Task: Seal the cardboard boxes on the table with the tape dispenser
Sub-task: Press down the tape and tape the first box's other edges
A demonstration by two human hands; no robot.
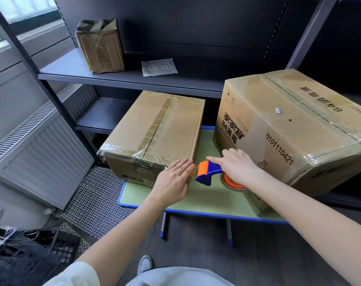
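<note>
Two cardboard boxes stand on a small green table [212,201] with a blue rim. The smaller box [155,133] is on the left, its top seam and near edge covered with clear tape. The larger printed box [289,129] sits on the right, also taped along its top. Between them, a blue and orange tape dispenser [208,172] is held over the table by my right hand [235,164], which grips its handle. My left hand [173,178] presses flat, fingers straight, against the smaller box's near right corner.
A dark metal shelf unit [134,77] stands behind the table, with a third small taped box [101,46] and a paper sheet [159,68] on it. A radiator [41,153] is on the left, a wire mesh panel [95,201] leans below it, and a black crate [27,256] sits bottom left.
</note>
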